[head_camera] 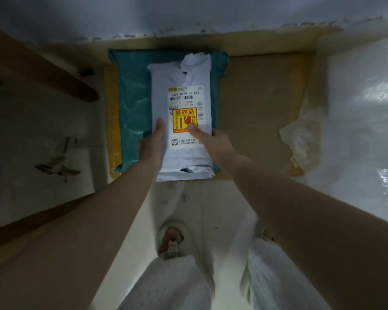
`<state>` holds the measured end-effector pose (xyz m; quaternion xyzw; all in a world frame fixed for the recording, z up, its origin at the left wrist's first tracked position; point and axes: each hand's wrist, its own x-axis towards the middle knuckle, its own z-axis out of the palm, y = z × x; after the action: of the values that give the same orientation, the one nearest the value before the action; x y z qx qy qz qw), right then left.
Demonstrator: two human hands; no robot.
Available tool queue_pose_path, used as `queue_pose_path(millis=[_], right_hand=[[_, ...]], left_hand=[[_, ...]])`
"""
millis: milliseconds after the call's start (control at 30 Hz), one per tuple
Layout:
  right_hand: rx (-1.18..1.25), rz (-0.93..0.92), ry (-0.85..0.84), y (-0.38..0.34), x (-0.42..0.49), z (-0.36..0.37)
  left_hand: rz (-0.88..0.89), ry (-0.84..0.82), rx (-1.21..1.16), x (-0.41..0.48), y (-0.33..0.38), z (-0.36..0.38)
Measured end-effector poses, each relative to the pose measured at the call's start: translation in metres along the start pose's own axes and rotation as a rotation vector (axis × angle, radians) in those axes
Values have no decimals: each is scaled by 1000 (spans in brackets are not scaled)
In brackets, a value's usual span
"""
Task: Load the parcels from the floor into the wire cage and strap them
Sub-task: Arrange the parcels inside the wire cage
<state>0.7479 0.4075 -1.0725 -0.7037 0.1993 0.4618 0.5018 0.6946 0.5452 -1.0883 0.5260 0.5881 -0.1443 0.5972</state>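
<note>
Teal parcel [132,104] lies flat, mostly covered. Left hand [152,145] grips white parcel [189,158] over it, thumb on top, fingers hidden underneath; contact between parcels unclear. Right hand [217,140] grips opposite edge likewise. Cardboard [260,104] beneath both

Both hands forward, gripping

Bare arms stretch forward and down, nearly parallel. The left hand [154,144] and right hand [215,139] clasp the white parcel [184,77] by its opposite long edges, thumbs flat on top, fingers mostly out of sight beneath
</note>
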Motion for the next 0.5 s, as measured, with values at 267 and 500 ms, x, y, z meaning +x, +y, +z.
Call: queue_pose_path(millis=[267,500], right_hand=[[105,-102,167,-50,-161,-52],[196,-362,251,-178,-369,-139]], left_hand=[[275,96,211,-196,51,18],[549,32,331,-420,182,21]])
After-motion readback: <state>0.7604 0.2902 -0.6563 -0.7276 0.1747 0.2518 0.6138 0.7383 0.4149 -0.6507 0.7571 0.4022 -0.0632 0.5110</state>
